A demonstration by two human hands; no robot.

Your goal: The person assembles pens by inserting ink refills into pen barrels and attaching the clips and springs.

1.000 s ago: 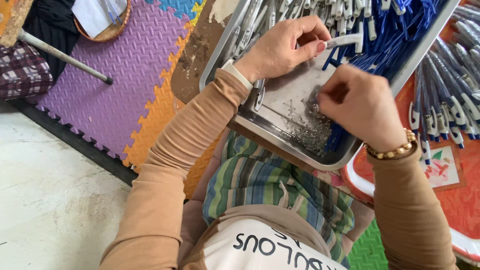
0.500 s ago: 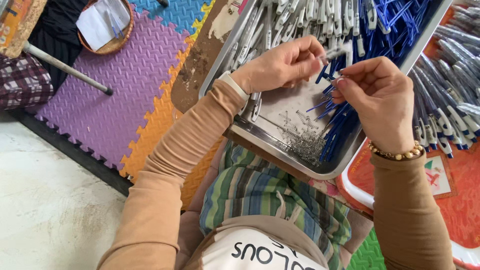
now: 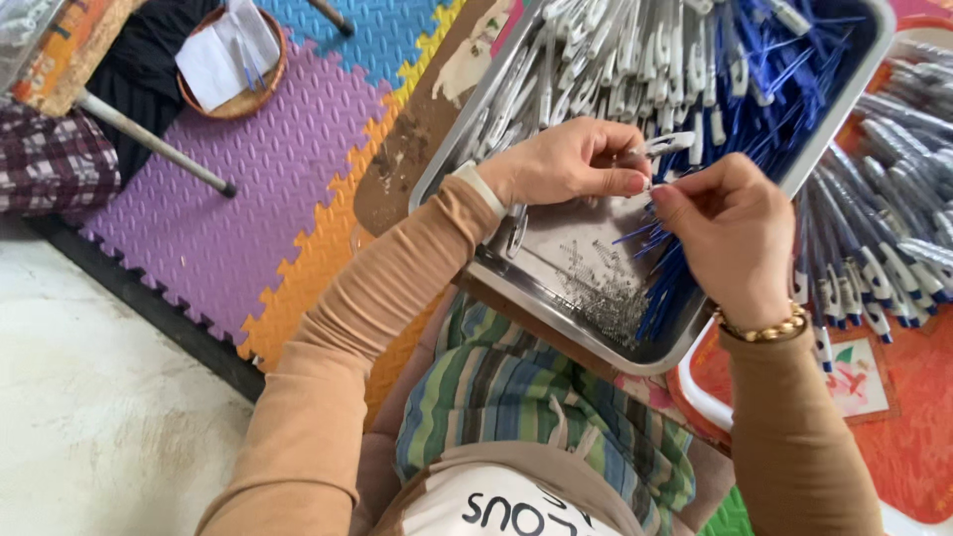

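My left hand (image 3: pixel 571 162) grips a white pen barrel (image 3: pixel 667 145) above a steel tray (image 3: pixel 536 260). My right hand (image 3: pixel 730 238) pinches a thin blue refill (image 3: pixel 635 232) at its fingertips, which meet the left hand at the barrel's lower end. The tray holds a heap of white barrels (image 3: pixel 635 60), a pile of blue refills (image 3: pixel 774 89) and a scatter of small metal springs (image 3: pixel 606 293). The tray rests on a brown board (image 3: pixel 417 149) across my lap.
Assembled blue-and-white pens (image 3: pixel 884 238) lie in a red-and-white tray (image 3: pixel 893 397) at right. Coloured foam mats (image 3: pixel 268 218) cover the floor at left, with a round basket (image 3: pixel 233 60) of paper, a metal leg (image 3: pixel 149 144) and a pale concrete floor (image 3: pixel 89 397).
My right hand lifted from the springs in the tray with a blue refill and came up to the barrel held in my left hand.
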